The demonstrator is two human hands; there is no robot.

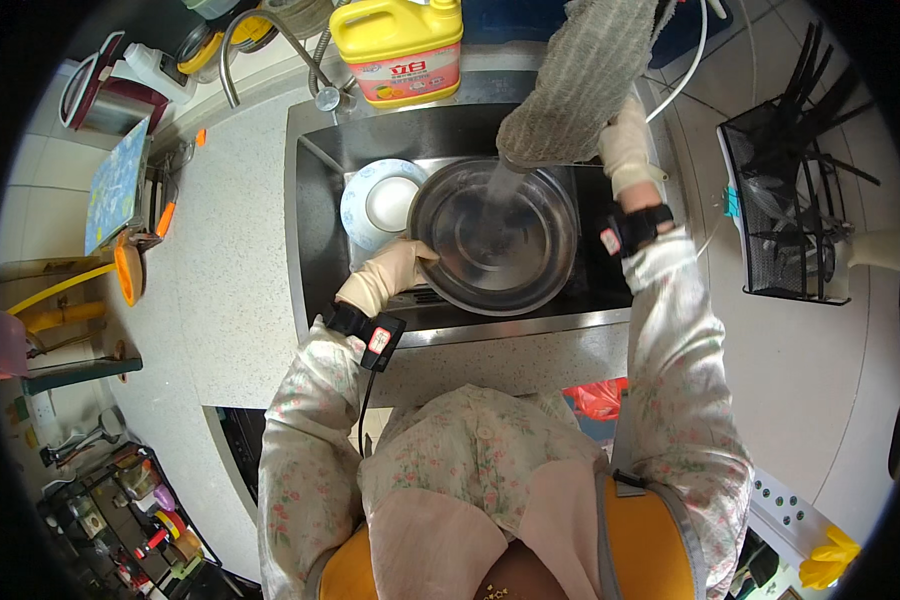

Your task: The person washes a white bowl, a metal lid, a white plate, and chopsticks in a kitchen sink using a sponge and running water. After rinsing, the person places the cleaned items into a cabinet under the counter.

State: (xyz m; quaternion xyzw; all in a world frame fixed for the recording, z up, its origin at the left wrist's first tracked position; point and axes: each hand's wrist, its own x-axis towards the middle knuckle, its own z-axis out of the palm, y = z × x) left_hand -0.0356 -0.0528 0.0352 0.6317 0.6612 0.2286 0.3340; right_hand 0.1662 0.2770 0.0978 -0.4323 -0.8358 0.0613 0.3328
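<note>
My left hand (386, 274), in a pale glove, grips the near-left rim of a round stainless steel basin (495, 277) in the sink. Water (501, 184) falls into the basin from the lower end of a long grey ribbed-cloth-covered thing (577, 90). My right hand (626, 150), also gloved, is at the right side of that thing. Its fingers are mostly hidden behind the cloth, so its grip does not show. Left of the basin, partly beneath its rim, lies a white plate with a blue pattern (361, 202), a smaller white dish (390, 204) on it.
The steel sink (450, 337) is set in a speckled counter (225, 300). Behind it are a curved faucet (229, 82) and a yellow detergent jug (397, 52). A black mesh utensil rack (772, 262) stands right; a knife holder (150, 191) and bottles stand left.
</note>
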